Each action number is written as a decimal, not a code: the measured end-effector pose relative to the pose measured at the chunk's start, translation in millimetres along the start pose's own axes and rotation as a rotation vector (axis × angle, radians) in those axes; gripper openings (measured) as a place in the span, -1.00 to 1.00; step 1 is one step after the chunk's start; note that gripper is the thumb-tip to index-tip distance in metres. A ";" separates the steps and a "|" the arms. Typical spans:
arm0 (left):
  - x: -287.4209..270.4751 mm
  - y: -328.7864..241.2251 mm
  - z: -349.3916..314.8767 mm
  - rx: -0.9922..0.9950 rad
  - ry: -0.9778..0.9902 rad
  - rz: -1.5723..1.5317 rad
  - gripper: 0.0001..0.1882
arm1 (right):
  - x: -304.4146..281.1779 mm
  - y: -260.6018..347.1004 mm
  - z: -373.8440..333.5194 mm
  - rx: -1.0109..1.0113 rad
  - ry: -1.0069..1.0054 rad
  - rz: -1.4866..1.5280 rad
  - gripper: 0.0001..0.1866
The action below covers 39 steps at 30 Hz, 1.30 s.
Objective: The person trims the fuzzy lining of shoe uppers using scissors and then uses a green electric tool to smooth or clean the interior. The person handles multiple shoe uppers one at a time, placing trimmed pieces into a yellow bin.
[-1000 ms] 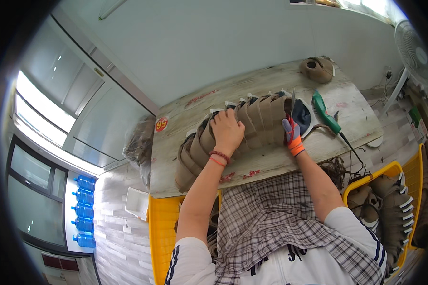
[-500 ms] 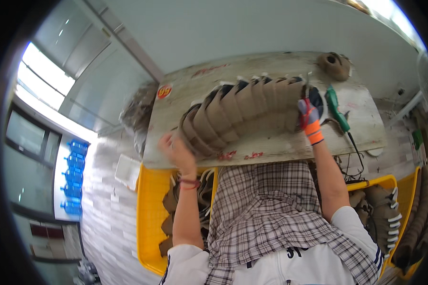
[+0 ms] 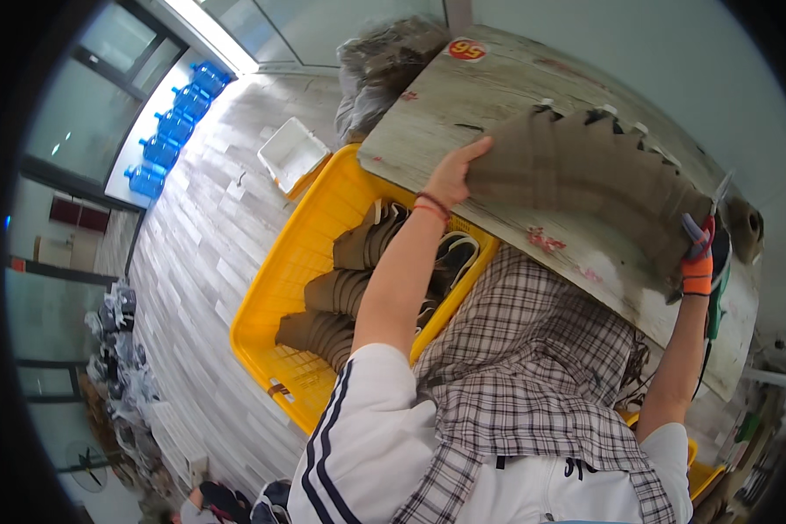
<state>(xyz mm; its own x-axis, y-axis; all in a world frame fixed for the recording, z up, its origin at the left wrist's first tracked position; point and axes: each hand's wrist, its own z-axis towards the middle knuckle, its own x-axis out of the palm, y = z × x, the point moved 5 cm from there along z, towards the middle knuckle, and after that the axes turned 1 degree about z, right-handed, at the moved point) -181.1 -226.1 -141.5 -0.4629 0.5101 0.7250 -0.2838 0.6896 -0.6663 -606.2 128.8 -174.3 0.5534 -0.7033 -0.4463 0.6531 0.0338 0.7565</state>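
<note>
A long row of nested brown fabric pieces (image 3: 576, 170), which look like shoe uppers with dark linings and white edges, lies curved along the worktable (image 3: 437, 109). Its left end is gripped by my bare left hand (image 3: 452, 175), thumb stretched along the fabric and the other fingers partly hidden. At the right end, my right hand (image 3: 697, 253), in a grey and orange glove, is closed around red-handled scissors (image 3: 709, 229). The scissor blades point up and away from me. That hand also rests against the end of the row.
Below the table's left side, a yellow basket (image 3: 258, 301) holds more stacked brown uppers (image 3: 319, 332). A white bin (image 3: 293, 153) stands beyond it, near a plastic-wrapped bundle (image 3: 384, 70). Right of the scissors are a brown roll (image 3: 746, 229) and a green tool (image 3: 716, 306).
My view has swung to the left. My left hand, blurred near the row's left end before, now grips that end. The right hand keeps the scissors at the other end.
</note>
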 end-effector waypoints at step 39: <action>-358.5 -121.9 -287.4 -0.005 -0.661 0.186 -0.43 | 555.0 224.8 -101.7 0.425 0.710 0.434 -0.52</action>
<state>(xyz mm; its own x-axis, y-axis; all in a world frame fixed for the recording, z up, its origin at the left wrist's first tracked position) 260.8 -345.3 -270.0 -0.9193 0.1999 0.3389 -0.1472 0.6241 -0.7674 -99.7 -181.7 -300.6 0.9824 -0.0871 -0.1651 0.1487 -0.1695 0.9742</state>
